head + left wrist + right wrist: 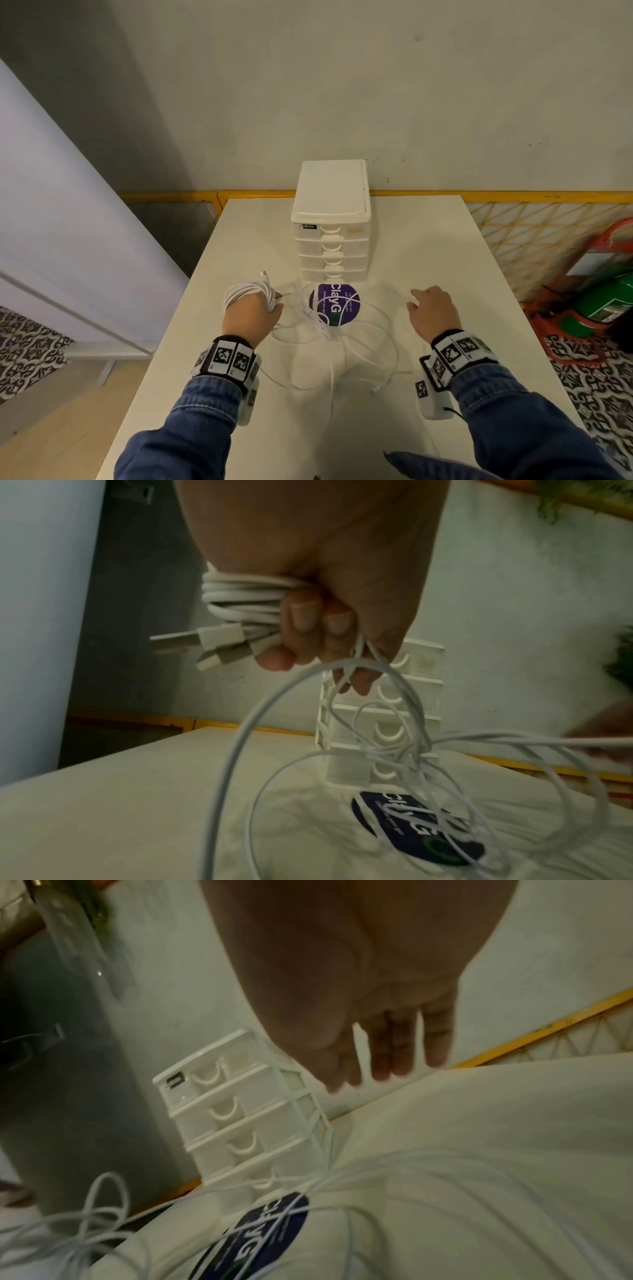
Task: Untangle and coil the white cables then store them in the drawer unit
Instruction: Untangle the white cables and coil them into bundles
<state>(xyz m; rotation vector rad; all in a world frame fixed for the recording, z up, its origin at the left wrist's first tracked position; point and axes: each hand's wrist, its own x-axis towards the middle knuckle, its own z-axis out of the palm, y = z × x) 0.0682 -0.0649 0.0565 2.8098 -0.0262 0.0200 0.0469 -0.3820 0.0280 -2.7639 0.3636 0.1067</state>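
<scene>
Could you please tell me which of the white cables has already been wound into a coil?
The thick white cable gripped in the left hand, its loops bundled and both plugs sticking out. The thinner white cables lie loose and tangled on the white table.

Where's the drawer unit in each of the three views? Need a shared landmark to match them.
Head: drawer unit upper centre, at the table's far end, drawers shut.
Left wrist: right of centre, behind the left hand and loose cables.
Right wrist: left of centre, tilted, below the right hand.
Shared landmark: purple sticker just in front of the unit.
</scene>
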